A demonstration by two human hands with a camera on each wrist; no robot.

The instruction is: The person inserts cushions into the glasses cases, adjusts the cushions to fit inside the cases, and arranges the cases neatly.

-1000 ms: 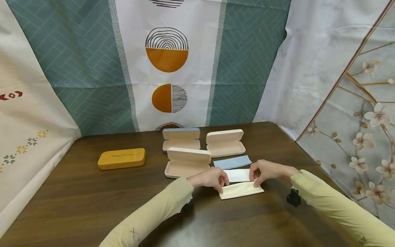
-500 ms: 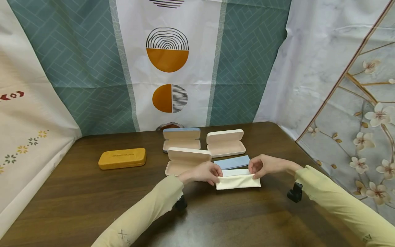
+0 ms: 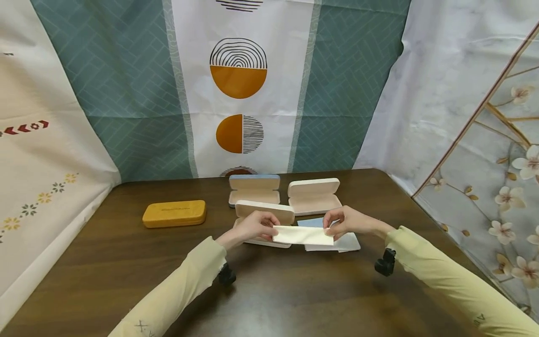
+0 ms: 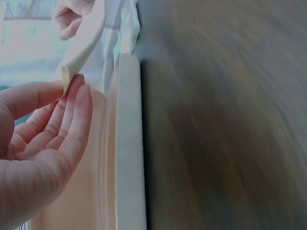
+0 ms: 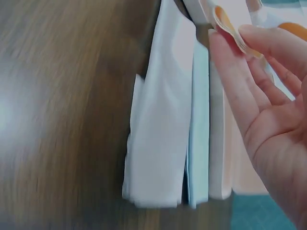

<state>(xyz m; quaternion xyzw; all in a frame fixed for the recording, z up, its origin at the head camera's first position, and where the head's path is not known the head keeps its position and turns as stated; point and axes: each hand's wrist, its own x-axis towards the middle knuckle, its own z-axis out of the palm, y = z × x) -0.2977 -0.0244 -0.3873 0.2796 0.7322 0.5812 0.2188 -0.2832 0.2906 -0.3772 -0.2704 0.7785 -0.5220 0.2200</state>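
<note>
A folded pale yellow cleaning cloth [image 3: 303,235] is stretched between both hands, raised off the table. My left hand [image 3: 258,225] pinches its left end between thumb and fingertips. The right end is pinched by my right hand [image 3: 343,221]. Under the left side of the cloth stands an open white glasses case [image 3: 266,209], its bottom half partly hidden by the hand and cloth. In the left wrist view, the case's front wall [image 4: 129,153] runs just below the left hand. A folded white cloth [image 5: 160,143] and a folded light blue cloth [image 5: 199,129] lie below the right hand.
Behind stand an open blue glasses case [image 3: 254,182] and another open white glasses case [image 3: 313,188]. A closed yellow glasses case [image 3: 174,214] lies to the left on the brown wooden table [image 3: 269,290]. Patterned curtains [image 3: 139,93] hang behind the table's back edge.
Both hands have lifted the yellow cloth off the table and carried it left, from before the white cloth to over the front white case.
</note>
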